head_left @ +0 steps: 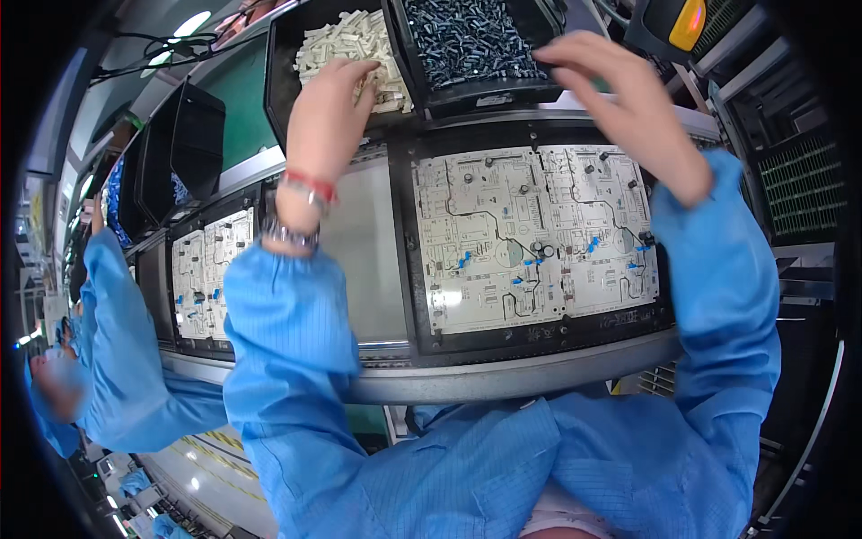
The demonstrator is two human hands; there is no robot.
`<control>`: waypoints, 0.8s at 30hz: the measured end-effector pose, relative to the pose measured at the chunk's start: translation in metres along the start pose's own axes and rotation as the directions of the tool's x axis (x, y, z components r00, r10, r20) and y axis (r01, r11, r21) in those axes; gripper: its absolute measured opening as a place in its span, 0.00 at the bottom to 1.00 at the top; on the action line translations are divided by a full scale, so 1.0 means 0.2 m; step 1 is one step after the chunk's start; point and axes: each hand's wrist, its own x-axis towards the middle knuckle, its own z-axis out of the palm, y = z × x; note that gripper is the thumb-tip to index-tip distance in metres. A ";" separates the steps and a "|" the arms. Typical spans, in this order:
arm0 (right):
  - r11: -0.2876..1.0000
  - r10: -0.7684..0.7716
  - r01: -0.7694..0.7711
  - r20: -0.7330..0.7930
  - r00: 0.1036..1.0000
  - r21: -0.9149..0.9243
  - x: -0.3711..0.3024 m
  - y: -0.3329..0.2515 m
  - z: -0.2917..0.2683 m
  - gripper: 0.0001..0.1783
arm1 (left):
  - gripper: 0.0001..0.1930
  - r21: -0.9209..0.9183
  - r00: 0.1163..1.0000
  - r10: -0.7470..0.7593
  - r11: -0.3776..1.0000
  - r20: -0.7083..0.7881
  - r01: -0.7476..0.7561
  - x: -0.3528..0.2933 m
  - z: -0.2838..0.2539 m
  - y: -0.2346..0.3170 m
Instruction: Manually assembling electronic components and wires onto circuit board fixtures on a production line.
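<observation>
My left hand [328, 117] reaches over a black bin of small white plastic connectors [346, 45]. Its thumb and forefinger are apart above the pieces, with nothing visible between them. At the right edge of a second bin, filled with small dark cylindrical components [467, 40], my right hand [624, 94] hovers with fingers spread; I see nothing in it. Below the hands, a black frame [539, 338] carries two white circuit boards side by side, a left board [471, 296] and a right board [597, 287]. Blue, black and round parts stand on both.
Another black frame with a populated white board [214, 260] lies farther left on the line. Beside it a co-worker's blue sleeve [126, 323] reaches in. Black bins [184, 135] stand behind. A metal rail [503, 377] runs along the near edge.
</observation>
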 end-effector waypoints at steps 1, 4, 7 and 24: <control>1.000 -0.019 0.019 0.041 0.999 0.017 0.08 0.01 0.08 0.14 | 0.08 0.154 0.994 0.066 0.985 0.091 -0.080 0.02 0.04 -0.13; 0.989 -0.093 0.093 0.007 0.996 -0.116 0.21 0.19 0.35 0.18 | 0.07 0.279 0.977 0.065 0.953 0.204 -0.121 0.09 0.14 -0.24; 0.956 0.116 -0.052 0.213 0.970 -0.288 0.34 0.27 0.44 0.19 | 0.06 0.210 0.969 -0.086 0.977 0.231 0.036 0.11 0.15 -0.22; 0.860 0.427 -0.474 0.241 0.871 0.191 0.14 -0.11 0.13 0.09 | 0.13 -0.682 0.880 -0.288 0.556 0.378 0.474 -0.20 -0.16 0.17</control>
